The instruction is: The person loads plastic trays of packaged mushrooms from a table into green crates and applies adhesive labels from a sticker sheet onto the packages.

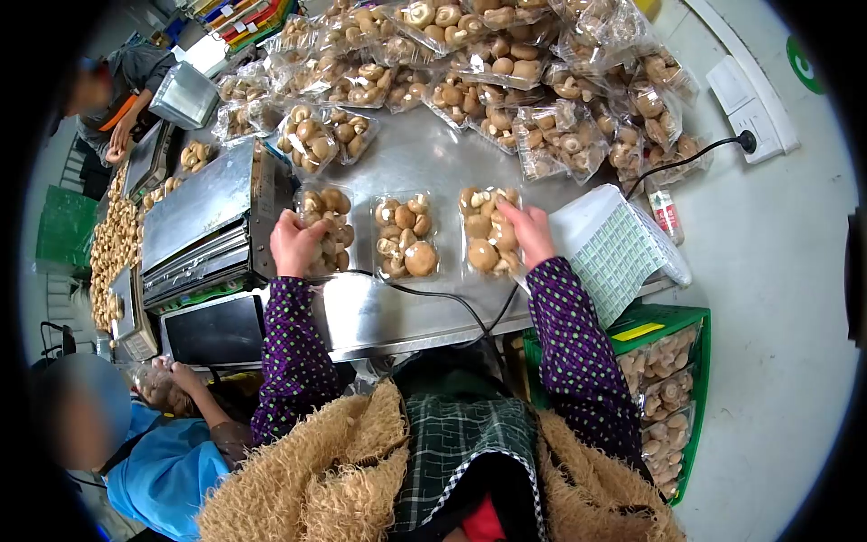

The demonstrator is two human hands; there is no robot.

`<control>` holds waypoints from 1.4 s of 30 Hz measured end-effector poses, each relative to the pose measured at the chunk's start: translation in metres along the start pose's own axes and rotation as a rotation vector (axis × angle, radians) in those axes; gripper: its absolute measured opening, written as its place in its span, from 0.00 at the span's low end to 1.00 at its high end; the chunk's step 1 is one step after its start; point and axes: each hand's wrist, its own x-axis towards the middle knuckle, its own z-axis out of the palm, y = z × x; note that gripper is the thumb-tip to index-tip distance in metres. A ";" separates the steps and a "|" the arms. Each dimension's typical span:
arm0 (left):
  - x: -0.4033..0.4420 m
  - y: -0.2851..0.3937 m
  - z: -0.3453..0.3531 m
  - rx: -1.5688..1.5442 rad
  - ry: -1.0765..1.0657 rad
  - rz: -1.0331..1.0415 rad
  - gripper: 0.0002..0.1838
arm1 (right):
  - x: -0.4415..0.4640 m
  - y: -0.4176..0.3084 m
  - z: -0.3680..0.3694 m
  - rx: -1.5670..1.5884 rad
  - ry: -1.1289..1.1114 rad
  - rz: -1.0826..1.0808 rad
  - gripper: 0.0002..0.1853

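Note:
Three clear plastic trays of brown mushrooms lie in a row on the metal table in front of me. My left hand is closed on the near-left edge of the left mushroom tray, its fingers partly hidden. My right hand grips the right side of the right mushroom tray, thumb over the mushrooms and other fingers mostly out of sight. Between them, the middle mushroom tray lies untouched.
Wrapped mushroom packs are heaped at the back. A wrapping machine stands left; a black cable crosses the table. Label sheets lie right, above a green crate of packs. Two people work at left beside loose mushrooms.

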 end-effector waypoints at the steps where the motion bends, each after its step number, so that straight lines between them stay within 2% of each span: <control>1: -0.001 0.000 0.006 -0.045 -0.019 0.010 0.26 | 0.014 0.009 0.008 0.008 0.016 -0.064 0.20; 3: -0.002 0.003 0.019 -0.120 -0.122 -0.001 0.26 | 0.043 0.037 0.032 -0.184 0.113 -0.084 0.21; 4: -0.007 0.013 0.020 -0.059 -0.099 0.068 0.25 | 0.052 0.050 0.041 -0.315 0.192 -0.106 0.22; 5: -0.008 0.014 0.017 -0.104 -0.108 0.054 0.23 | 0.046 0.044 0.041 -0.309 0.192 -0.110 0.22; 7: -0.013 0.013 0.009 -0.142 -0.124 0.053 0.22 | 0.018 0.024 0.039 0.119 -0.008 0.006 0.24; 9: -0.020 0.017 0.005 -0.500 -0.225 -0.027 0.18 | -0.001 0.015 0.024 0.164 -0.025 0.021 0.24; 11: -0.038 0.039 -0.008 -0.587 -0.282 -0.081 0.12 | -0.042 -0.010 -0.001 0.202 -0.082 -0.008 0.22; 12: -0.049 0.053 -0.016 -0.583 -0.271 -0.014 0.10 | -0.066 -0.023 -0.014 0.230 -0.088 -0.032 0.20; 13: -0.060 0.073 -0.019 -0.674 -0.295 -0.040 0.05 | -0.087 -0.025 -0.025 0.350 -0.037 -0.116 0.18; 14: -0.064 0.081 -0.018 -0.682 -0.360 0.004 0.07 | -0.107 -0.023 -0.049 0.259 0.071 -0.158 0.17; 16: -0.065 0.103 0.002 -0.712 -0.467 0.107 0.10 | -0.161 -0.025 -0.097 0.399 0.181 -0.192 0.22; 18: -0.081 0.142 0.027 -0.960 -0.627 0.188 0.12 | -0.238 -0.026 -0.139 0.388 0.500 -0.181 0.23; 19: -0.107 0.177 0.027 -0.998 -0.730 0.162 0.13 | -0.276 -0.023 -0.159 0.427 0.520 -0.228 0.22; 20: -0.118 0.193 0.044 -0.982 -0.838 0.257 0.15 | -0.320 -0.016 -0.179 0.458 0.520 -0.284 0.21; 22: -0.143 0.225 0.090 -0.867 -1.051 0.438 0.14 | -0.392 0.010 -0.215 0.371 0.764 -0.246 0.20; 24: -0.225 0.272 0.109 -0.921 -1.283 0.464 0.13 | -0.462 0.052 -0.242 0.397 0.992 -0.312 0.21; 25: -0.290 0.307 0.088 -0.968 -1.393 0.378 0.10 | -0.498 0.066 -0.248 0.535 1.039 -0.299 0.21; 26: -0.327 0.319 0.095 -0.865 -1.478 0.353 0.08 | -0.533 0.081 -0.252 0.675 1.077 -0.286 0.21; 28: -0.395 0.328 0.106 -0.832 -1.694 0.279 0.14 | -0.592 0.124 -0.263 0.652 1.189 -0.298 0.21; 29: -0.423 0.328 0.108 -0.791 -1.760 0.338 0.15 | -0.614 0.140 -0.262 0.654 1.200 -0.297 0.21; 30: -0.448 0.323 0.121 -0.790 -1.862 0.313 0.15 | -0.634 0.152 -0.259 0.698 1.250 -0.285 0.22; 31: -0.474 0.319 0.123 -0.794 -1.918 0.209 0.15 | -0.650 0.165 -0.258 0.744 1.296 -0.276 0.22; 32: -0.496 0.315 0.128 -0.782 -1.941 0.152 0.15 | -0.665 0.184 -0.260 0.751 1.299 -0.274 0.22; 34: -0.516 0.297 0.157 -0.707 -2.035 0.294 0.15 | -0.686 0.218 -0.263 0.720 1.391 -0.235 0.24; 38: -0.539 0.288 0.161 -0.621 -2.015 0.258 0.15 | -0.696 0.232 -0.266 0.732 1.410 -0.255 0.23; 42: -0.532 0.278 0.165 -0.434 -1.918 0.401 0.16 | -0.696 0.235 -0.286 0.709 1.359 -0.176 0.22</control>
